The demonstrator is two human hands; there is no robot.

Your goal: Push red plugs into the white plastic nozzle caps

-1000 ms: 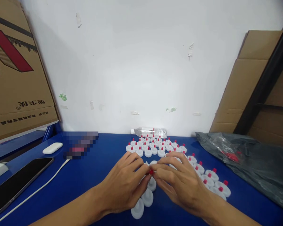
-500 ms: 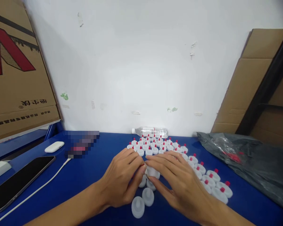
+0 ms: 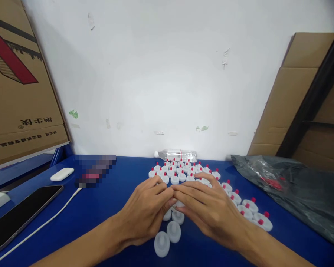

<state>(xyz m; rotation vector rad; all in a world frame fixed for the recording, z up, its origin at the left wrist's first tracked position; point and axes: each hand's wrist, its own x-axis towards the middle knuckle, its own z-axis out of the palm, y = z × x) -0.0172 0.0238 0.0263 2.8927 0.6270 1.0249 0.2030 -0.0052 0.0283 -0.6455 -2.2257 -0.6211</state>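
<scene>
My left hand (image 3: 146, 211) and my right hand (image 3: 208, 209) meet fingertip to fingertip over a white plastic cap (image 3: 179, 203) on the blue table (image 3: 114, 207), fingers curled around it. Beneath them lie more white caps without red tips (image 3: 173, 230), one at the near end (image 3: 161, 243). Behind and to the right stand several white caps with red tips (image 3: 180, 171), running in rows toward the right (image 3: 263, 220). The cap between my fingers is mostly hidden.
A clear water bottle (image 3: 176, 154) lies against the white wall. A dark plastic bag (image 3: 295, 189) with red pieces sits at the right. At the left lie a phone (image 3: 19, 217), a white cable (image 3: 44, 222), an earbud case (image 3: 61, 174) and a cardboard box (image 3: 19, 85).
The red tip pinched between my fingertips a second ago is out of sight. Both hands have moved slightly away from me and closed over a white cap.
</scene>
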